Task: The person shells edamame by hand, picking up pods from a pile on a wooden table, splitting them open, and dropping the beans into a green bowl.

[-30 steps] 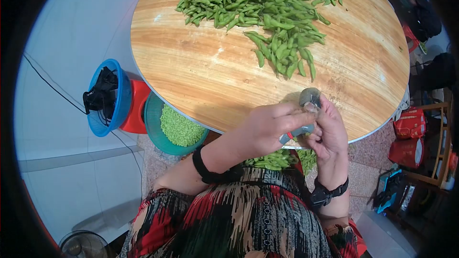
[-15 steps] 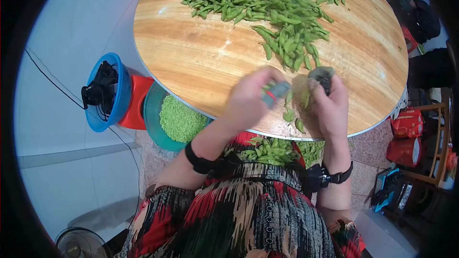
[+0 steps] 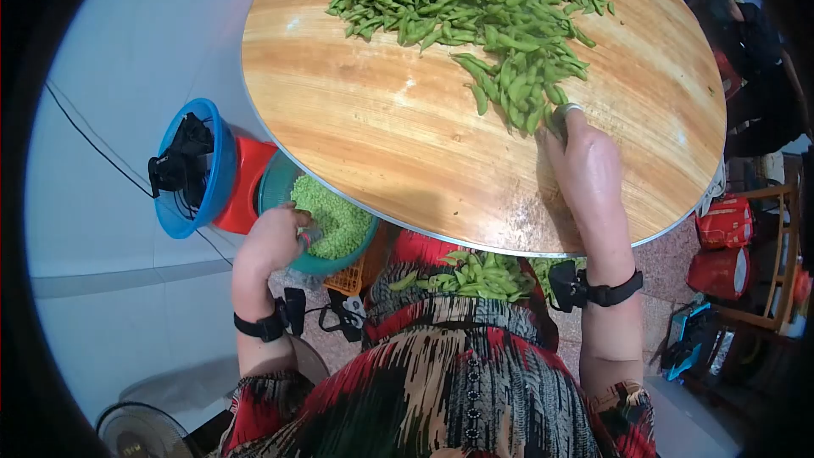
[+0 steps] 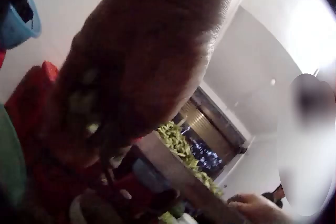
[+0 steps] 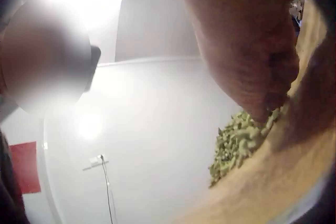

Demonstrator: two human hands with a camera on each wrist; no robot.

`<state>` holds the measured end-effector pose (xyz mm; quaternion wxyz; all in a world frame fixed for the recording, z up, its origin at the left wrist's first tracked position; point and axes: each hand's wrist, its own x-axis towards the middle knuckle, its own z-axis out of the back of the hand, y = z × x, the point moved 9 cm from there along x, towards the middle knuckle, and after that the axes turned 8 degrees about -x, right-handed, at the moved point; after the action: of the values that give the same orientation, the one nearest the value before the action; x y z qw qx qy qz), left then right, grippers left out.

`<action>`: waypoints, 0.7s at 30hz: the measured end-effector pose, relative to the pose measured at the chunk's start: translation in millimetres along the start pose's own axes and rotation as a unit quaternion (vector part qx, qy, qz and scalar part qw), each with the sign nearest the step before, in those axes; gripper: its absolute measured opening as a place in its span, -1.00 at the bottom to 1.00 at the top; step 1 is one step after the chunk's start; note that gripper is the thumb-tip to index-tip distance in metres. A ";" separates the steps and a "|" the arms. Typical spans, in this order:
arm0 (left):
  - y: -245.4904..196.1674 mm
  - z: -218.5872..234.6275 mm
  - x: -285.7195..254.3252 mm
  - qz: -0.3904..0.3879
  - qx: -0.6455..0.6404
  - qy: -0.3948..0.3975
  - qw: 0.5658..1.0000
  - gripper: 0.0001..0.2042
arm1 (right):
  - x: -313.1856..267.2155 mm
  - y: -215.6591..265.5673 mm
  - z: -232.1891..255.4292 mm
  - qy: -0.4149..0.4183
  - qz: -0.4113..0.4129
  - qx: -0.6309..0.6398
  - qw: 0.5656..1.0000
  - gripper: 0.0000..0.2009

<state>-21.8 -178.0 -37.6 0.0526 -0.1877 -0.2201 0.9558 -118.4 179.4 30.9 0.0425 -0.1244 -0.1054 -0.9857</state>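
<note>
A pile of green edamame pods (image 3: pixel 475 0) lies on the round wooden table (image 3: pixel 356 119), with a tongue of pods reaching toward the person. My right hand (image 3: pixel 587 161) is at the near tip of that tongue, its curled fingers and thumb pinching at pods; a grey-black cover (image 3: pixel 570 110) sits on a finger. Over the green basket (image 3: pixel 275 180) of shelled beans (image 3: pixel 331 214), my left hand (image 3: pixel 270 242) hangs with its fingers pointing down into it. Pale green beans (image 4: pixel 84 103) show at the left hand's loosely bent fingers in the left wrist view.
Left of the basket stand a red stool (image 3: pixel 242 185) and a blue basin (image 3: pixel 222 161) holding black gear. More pods (image 3: pixel 479 276) lie in the person's lap under the table edge. A fan (image 3: pixel 140 432) is at lower left; red bags (image 3: pixel 725 225) stand at right.
Both hands were working together near the table edge, then separated. My left hand has swung left and down to the basket of beans; my right has gone forward to the pods.
</note>
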 end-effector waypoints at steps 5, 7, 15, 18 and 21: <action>-96.1 21.5 -2.0 -0.118 -0.159 0.037 0.979 -0.76 | -5.7 -3.7 7.7 -0.065 0.022 0.024 0.997 -0.87; -134.0 25.4 10.2 -0.206 -0.235 -0.023 0.950 -0.74 | -11.7 -17.3 5.7 -0.034 -0.014 0.141 0.989 -0.88; -221.7 -62.0 83.8 -0.084 -0.712 0.125 0.686 -0.78 | -62.7 5.3 -11.0 0.173 -0.109 0.556 0.806 -0.85; -230.2 -62.9 88.9 -0.118 -0.790 0.123 0.589 -0.84 | -71.3 7.2 -9.6 0.233 -0.119 0.612 0.746 -0.79; -232.3 -61.9 87.4 -0.128 -0.740 0.074 0.656 -0.86 | -78.4 12.7 -15.1 0.302 -0.053 0.684 0.662 -0.75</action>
<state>-74.8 71.3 -16.1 0.0345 -0.2048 -0.8722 0.4429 -44.9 168.3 -0.8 0.0933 0.2496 -0.7378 -0.6202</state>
